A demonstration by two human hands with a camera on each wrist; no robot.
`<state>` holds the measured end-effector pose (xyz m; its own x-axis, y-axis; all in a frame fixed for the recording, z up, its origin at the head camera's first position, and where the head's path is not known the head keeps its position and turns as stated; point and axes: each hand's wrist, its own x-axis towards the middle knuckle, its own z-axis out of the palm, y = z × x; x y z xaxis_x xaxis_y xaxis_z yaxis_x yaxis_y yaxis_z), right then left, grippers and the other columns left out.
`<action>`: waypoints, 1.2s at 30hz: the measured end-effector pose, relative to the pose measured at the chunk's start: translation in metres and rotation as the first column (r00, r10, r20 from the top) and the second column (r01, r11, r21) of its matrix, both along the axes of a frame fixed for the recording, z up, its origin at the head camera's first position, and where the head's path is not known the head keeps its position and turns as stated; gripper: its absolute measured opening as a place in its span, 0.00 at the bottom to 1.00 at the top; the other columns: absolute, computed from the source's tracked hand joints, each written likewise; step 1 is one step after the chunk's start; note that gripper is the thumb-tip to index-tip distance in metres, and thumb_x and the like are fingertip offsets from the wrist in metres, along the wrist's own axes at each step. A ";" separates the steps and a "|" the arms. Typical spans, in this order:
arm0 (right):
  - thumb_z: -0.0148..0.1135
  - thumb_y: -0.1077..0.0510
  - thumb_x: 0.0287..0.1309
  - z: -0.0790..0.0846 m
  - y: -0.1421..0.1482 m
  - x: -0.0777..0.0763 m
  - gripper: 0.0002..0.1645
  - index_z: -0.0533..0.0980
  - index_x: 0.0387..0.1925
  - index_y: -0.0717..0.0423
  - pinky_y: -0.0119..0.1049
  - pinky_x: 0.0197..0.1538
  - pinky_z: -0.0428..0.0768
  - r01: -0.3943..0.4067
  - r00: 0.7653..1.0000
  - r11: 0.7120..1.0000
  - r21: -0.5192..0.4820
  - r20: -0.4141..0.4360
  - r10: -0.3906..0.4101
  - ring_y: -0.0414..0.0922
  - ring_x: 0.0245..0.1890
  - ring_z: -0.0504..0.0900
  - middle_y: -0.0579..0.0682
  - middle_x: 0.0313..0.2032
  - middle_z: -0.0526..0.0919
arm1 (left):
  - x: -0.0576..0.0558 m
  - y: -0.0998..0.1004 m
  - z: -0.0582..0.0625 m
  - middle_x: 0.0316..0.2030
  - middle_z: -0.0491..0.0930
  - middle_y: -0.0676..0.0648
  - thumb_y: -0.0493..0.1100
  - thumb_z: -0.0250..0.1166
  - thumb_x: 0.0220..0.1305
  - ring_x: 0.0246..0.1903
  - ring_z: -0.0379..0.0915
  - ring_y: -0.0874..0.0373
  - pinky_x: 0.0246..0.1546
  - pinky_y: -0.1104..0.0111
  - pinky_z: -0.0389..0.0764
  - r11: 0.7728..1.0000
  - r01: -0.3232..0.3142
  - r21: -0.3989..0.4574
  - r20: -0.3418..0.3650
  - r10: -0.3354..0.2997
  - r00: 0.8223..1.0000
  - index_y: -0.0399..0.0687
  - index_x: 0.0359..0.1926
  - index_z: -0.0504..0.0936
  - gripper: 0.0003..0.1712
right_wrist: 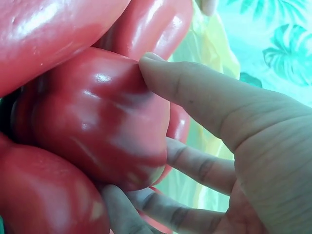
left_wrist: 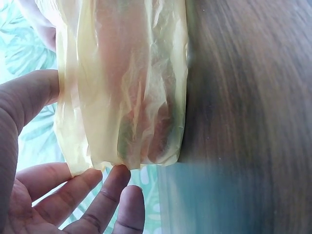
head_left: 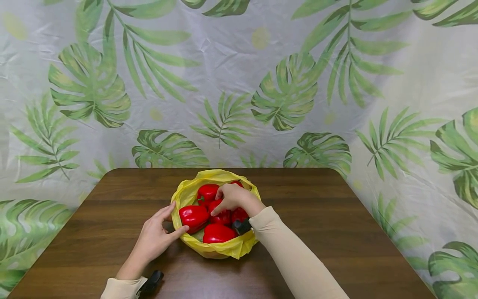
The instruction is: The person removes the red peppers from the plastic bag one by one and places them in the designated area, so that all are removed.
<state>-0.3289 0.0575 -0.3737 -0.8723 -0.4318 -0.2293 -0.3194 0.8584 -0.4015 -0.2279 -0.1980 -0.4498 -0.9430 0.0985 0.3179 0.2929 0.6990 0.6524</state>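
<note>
Several glossy red bell peppers lie in a yellow plastic bag (head_left: 209,250) with an open, folded-back rim. My right hand (head_left: 233,197) reaches into it from the right. Its thumb presses one side of a red bell pepper (right_wrist: 102,117) in the middle of the pile, with fingers around the other side. My left hand (head_left: 154,234) rests against the bag's left side, thumb at the rim and fingers spread along the outside. In the left wrist view its fingertips (left_wrist: 119,173) touch the thin yellow plastic. A red bell pepper (head_left: 193,218) lies just inside, near the left thumb.
The bag stands on a dark brown wooden table (head_left: 317,232), towards its far edge. Behind it hangs a pale curtain (head_left: 231,74) with green leaf prints. Other bell peppers, one at the back (head_left: 207,192) and one in front (head_left: 219,233), surround the gripped one.
</note>
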 end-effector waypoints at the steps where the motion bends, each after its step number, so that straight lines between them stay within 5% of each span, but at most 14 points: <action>1: 0.82 0.43 0.57 0.000 0.001 0.000 0.27 0.84 0.51 0.52 0.37 0.51 0.82 -0.001 1.000 1.000 -0.003 0.005 0.001 0.42 0.43 0.81 0.47 0.45 0.88 | 0.000 0.000 0.000 0.70 0.78 0.35 0.54 0.81 0.61 0.49 0.86 0.48 0.32 0.74 0.82 1.000 0.000 -0.001 0.001 0.000 1.000 0.36 0.77 0.72 0.50; 7: 0.82 0.44 0.58 0.003 0.004 0.002 0.27 0.84 0.52 0.53 0.41 0.56 0.83 0.007 1.000 0.999 -0.045 0.023 -0.006 0.44 0.46 0.82 0.48 0.48 0.88 | -0.001 -0.001 -0.001 0.71 0.78 0.35 0.54 0.81 0.62 0.50 0.85 0.48 0.32 0.74 0.82 1.000 -0.004 -0.005 0.012 0.004 1.000 0.37 0.77 0.72 0.50; 18: 0.82 0.44 0.57 0.000 0.009 0.002 0.26 0.84 0.51 0.52 0.35 0.42 0.75 0.017 1.000 0.995 -0.100 0.011 -0.016 0.44 0.38 0.75 0.46 0.36 0.84 | -0.001 -0.002 -0.001 0.71 0.77 0.35 0.55 0.81 0.61 0.50 0.86 0.48 0.32 0.74 0.82 1.000 -0.005 -0.005 0.002 0.005 1.000 0.37 0.77 0.72 0.51; 36: 0.81 0.44 0.59 0.002 0.016 0.001 0.29 0.84 0.56 0.54 0.33 0.38 0.75 0.032 0.999 0.986 -0.167 0.009 -0.031 0.43 0.33 0.75 0.46 0.32 0.84 | 0.000 -0.003 0.002 0.73 0.75 0.34 0.56 0.82 0.60 0.45 0.86 0.52 0.33 0.74 0.83 1.000 -0.017 0.016 0.043 0.016 0.999 0.38 0.79 0.69 0.54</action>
